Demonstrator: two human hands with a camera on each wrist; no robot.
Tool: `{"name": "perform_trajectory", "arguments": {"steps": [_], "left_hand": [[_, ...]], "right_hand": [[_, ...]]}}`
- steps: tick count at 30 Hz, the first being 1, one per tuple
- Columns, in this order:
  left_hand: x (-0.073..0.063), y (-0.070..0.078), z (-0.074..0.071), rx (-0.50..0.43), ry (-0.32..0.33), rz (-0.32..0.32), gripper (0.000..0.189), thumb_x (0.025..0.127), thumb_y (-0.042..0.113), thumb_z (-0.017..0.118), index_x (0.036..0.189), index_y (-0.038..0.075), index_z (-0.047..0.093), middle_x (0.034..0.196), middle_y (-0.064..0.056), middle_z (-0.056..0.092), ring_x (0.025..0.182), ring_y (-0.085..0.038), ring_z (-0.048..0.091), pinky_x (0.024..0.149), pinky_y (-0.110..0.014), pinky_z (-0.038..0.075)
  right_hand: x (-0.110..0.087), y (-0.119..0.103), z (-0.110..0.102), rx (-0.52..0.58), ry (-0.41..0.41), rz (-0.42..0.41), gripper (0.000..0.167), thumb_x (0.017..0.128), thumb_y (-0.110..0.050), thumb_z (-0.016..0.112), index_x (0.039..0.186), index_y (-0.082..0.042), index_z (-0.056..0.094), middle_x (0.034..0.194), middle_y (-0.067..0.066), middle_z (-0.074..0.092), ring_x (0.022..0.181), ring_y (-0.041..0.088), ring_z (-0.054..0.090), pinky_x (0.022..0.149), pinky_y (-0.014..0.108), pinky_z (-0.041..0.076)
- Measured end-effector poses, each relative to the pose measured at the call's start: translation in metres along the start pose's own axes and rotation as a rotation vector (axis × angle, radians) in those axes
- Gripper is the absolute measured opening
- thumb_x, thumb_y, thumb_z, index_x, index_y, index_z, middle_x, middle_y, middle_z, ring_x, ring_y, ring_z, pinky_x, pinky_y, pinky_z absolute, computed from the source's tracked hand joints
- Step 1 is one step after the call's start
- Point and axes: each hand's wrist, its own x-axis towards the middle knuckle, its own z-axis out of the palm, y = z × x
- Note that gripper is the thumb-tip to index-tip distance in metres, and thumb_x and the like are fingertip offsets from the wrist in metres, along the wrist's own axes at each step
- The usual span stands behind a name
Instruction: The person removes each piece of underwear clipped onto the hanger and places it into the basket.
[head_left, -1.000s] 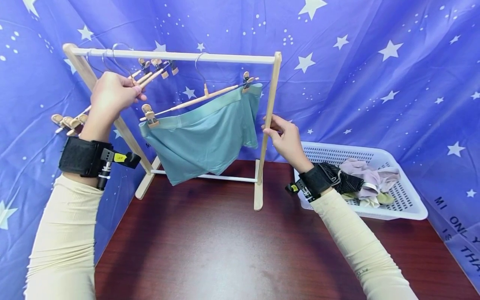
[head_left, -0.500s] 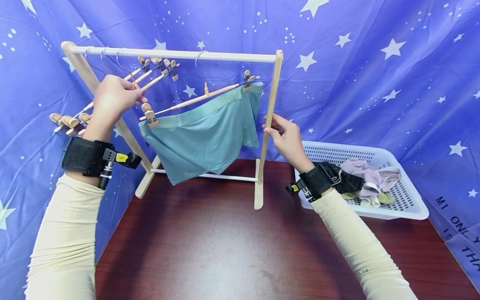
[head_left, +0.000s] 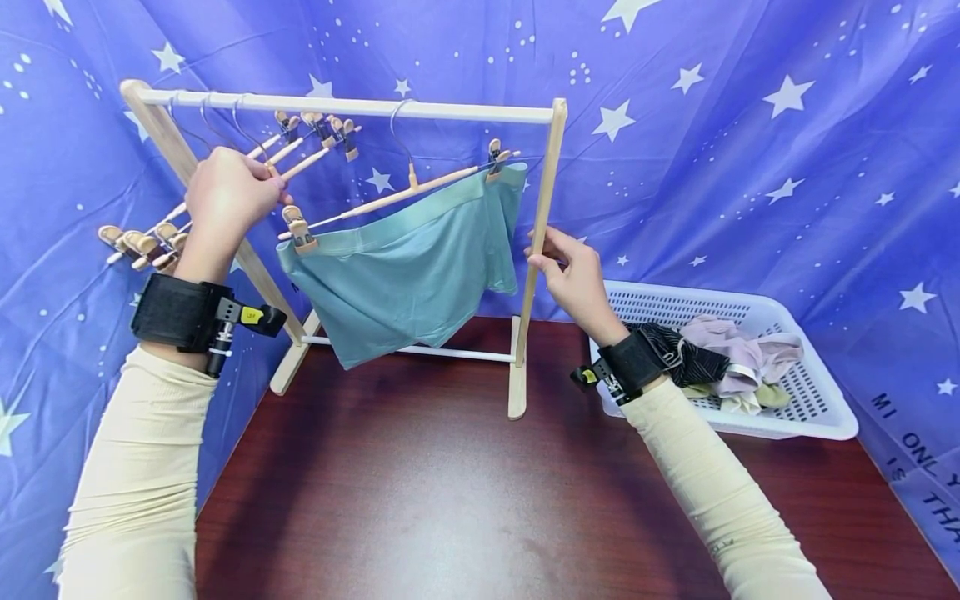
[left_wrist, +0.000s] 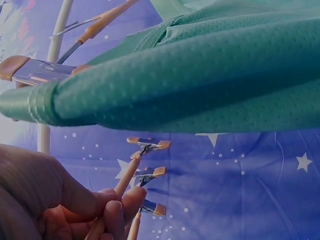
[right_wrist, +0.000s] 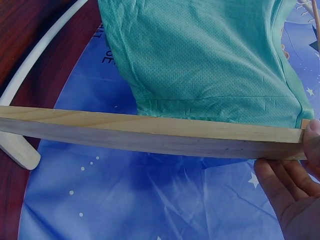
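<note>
My left hand (head_left: pixel 234 190) pinches the wooden bar of a clip hanger (left_wrist: pixel 128 178) near its middle, at the rack's left side. That hanger's hook loops over the top rail, beside two more clip hangers. On the right, my right hand (head_left: pixel 572 273) grips the upright post (right_wrist: pixel 200 134) of the wooden drying rack (head_left: pixel 345 106) between thumb and fingers. Between my hands, green boxer shorts (head_left: pixel 408 267) hang from another hanger (head_left: pixel 412 191), held at the waistband by a clip at each end. The left wrist view shows the shorts' fabric close above my left hand.
A white perforated basket (head_left: pixel 817 367) with crumpled clothes (head_left: pixel 738 354) in purple, black and pale green stands right of the rack. The rack's feet rest on a dark red table (head_left: pixel 450 475). A blue starry curtain (head_left: pixel 697 167) hangs close behind.
The held hanger's hook has shifted slightly right on the rail, and its right clip now shows beyond the other two. My left forearm has shifted slightly right; my right hand stays on the post.
</note>
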Motion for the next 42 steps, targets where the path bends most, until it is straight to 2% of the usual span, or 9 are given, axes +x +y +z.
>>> {"name": "perform_trajectory", "arguments": {"steps": [8,12,16,21,27,30,35,38,42], "left_hand": [[0.0,-0.003,0.0,0.011,0.004,0.038,0.034,0.103,0.031,0.055,0.101,0.011,0.082,0.087,-0.01,0.075,0.081,-0.022,0.054,0.062,-0.038,0.036],[-0.002,-0.004,-0.003,0.009,-0.004,0.069,0.034,0.103,0.029,0.055,0.097,0.01,0.083,0.078,-0.003,0.074,0.083,-0.024,0.057,0.063,-0.036,0.037],[-0.008,-0.003,-0.007,0.003,0.012,0.072,0.032,0.101,0.031,0.058,0.108,0.01,0.08,0.102,-0.012,0.078,0.102,-0.037,0.063,0.07,-0.038,0.04],[-0.014,0.0,-0.012,0.014,0.048,0.052,0.047,0.1,0.038,0.057,0.132,0.005,0.066,0.134,-0.02,0.064,0.125,-0.044,0.058,0.095,-0.053,0.044],[-0.023,0.005,-0.023,-0.005,0.137,0.027,0.054,0.1,0.042,0.052,0.14,0.006,0.061,0.136,-0.017,0.064,0.131,-0.044,0.054,0.107,-0.058,0.039],[-0.03,0.012,-0.025,-0.07,0.224,-0.001,0.054,0.099,0.042,0.052,0.143,0.011,0.056,0.111,-0.003,0.074,0.129,-0.036,0.056,0.11,-0.052,0.038],[-0.045,0.032,-0.023,-0.228,0.35,0.023,0.046,0.096,0.041,0.057,0.138,0.023,0.048,0.083,0.029,0.041,0.087,0.0,0.05,0.106,-0.035,0.039],[-0.056,0.047,-0.021,-0.311,0.324,0.068,0.048,0.097,0.039,0.06,0.139,0.023,0.046,0.09,0.027,0.048,0.077,0.01,0.046,0.092,-0.023,0.042],[-0.068,0.067,-0.014,-0.406,0.217,0.107,0.053,0.097,0.038,0.064,0.142,0.024,0.04,0.103,0.02,0.055,0.082,0.005,0.056,0.075,-0.02,0.044]], "right_hand": [[0.001,0.001,0.001,-0.004,0.007,0.001,0.028,0.098,0.0,0.065,0.125,0.001,0.069,0.106,0.024,0.075,0.101,0.031,0.073,0.09,0.032,0.057],[0.0,0.0,0.001,-0.006,0.009,-0.002,0.027,0.098,-0.001,0.064,0.125,0.001,0.069,0.106,0.024,0.075,0.1,0.031,0.073,0.084,0.021,0.055],[0.001,0.001,0.0,-0.007,0.011,-0.014,0.026,0.098,0.0,0.064,0.123,0.001,0.07,0.104,0.023,0.075,0.099,0.031,0.073,0.08,0.015,0.053],[0.002,0.002,0.0,-0.008,0.018,-0.024,0.026,0.097,0.001,0.064,0.122,0.001,0.07,0.102,0.023,0.075,0.098,0.03,0.073,0.082,0.017,0.054],[0.002,0.001,0.001,-0.016,0.017,-0.018,0.025,0.097,0.001,0.065,0.122,0.001,0.07,0.102,0.023,0.076,0.099,0.031,0.074,0.084,0.02,0.055],[0.002,0.001,0.0,-0.017,0.018,-0.016,0.026,0.097,0.0,0.065,0.122,0.001,0.07,0.102,0.022,0.076,0.098,0.031,0.074,0.081,0.016,0.053],[0.001,0.0,-0.001,-0.021,0.024,-0.014,0.026,0.096,0.0,0.065,0.122,0.001,0.07,0.102,0.022,0.076,0.097,0.03,0.074,0.075,0.012,0.049],[0.001,-0.001,-0.001,-0.018,0.024,-0.014,0.026,0.096,0.0,0.066,0.122,0.001,0.07,0.102,0.022,0.076,0.097,0.03,0.074,0.075,0.012,0.05],[0.001,-0.002,0.0,-0.013,0.022,-0.013,0.026,0.096,0.0,0.066,0.122,0.002,0.07,0.102,0.022,0.076,0.098,0.03,0.074,0.078,0.013,0.051]]}}
